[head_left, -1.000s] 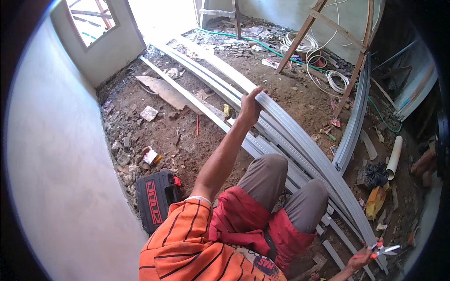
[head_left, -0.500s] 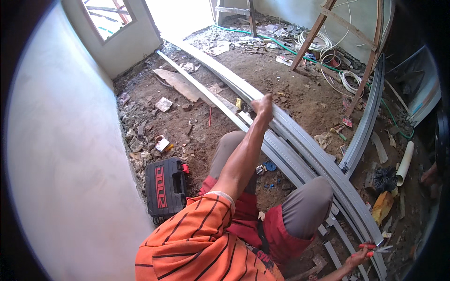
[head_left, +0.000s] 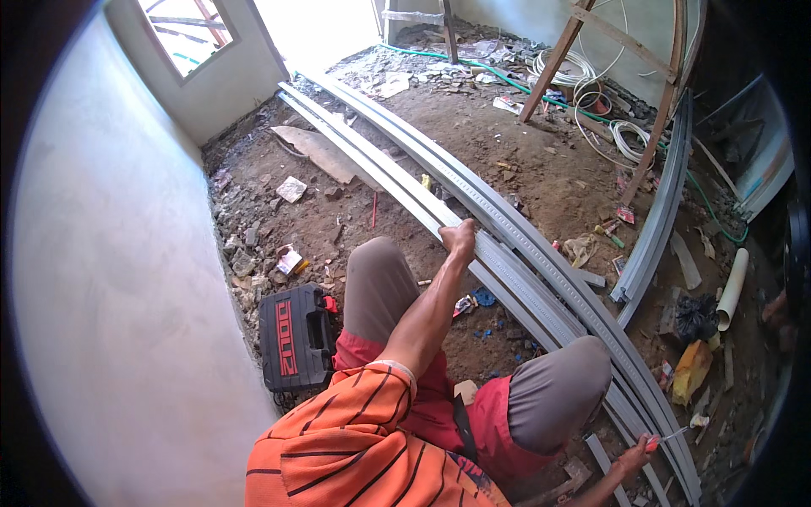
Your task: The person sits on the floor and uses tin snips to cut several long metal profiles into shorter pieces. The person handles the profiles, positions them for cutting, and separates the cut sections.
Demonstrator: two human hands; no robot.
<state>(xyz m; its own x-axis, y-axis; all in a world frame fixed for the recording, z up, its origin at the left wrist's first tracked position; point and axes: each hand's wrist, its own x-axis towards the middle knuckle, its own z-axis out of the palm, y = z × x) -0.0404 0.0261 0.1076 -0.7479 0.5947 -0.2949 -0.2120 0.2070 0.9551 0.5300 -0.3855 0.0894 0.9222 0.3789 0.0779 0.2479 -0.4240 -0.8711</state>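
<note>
My left hand (head_left: pixel 459 240) is closed around one long silvery metal channel (head_left: pixel 397 176) in front of my knees. More light-gauge metal channels (head_left: pixel 507 221) lie alongside it, running from the bright doorway to the lower right. At the lower right my right hand (head_left: pixel 632 459) grips red-handled snips (head_left: pixel 652 444), their thin metal blades pointing right, just over the channel ends. Part of the snips' handles is hidden by the fingers.
A black tool case (head_left: pixel 296 338) with red lettering stands by the left wall (head_left: pixel 127 253). Another stack of channels (head_left: pixel 659 220) lies to the right, near a wooden ladder-like frame (head_left: pixel 553 63), coiled white cable (head_left: pixel 629 144) and a white pipe (head_left: pixel 732 289). Rubble covers the dirt floor.
My left hand has come nearer to me, bringing a channel away from the far bundle. The snips' blades, spread before, now look closer together. My left knee has shifted left.
</note>
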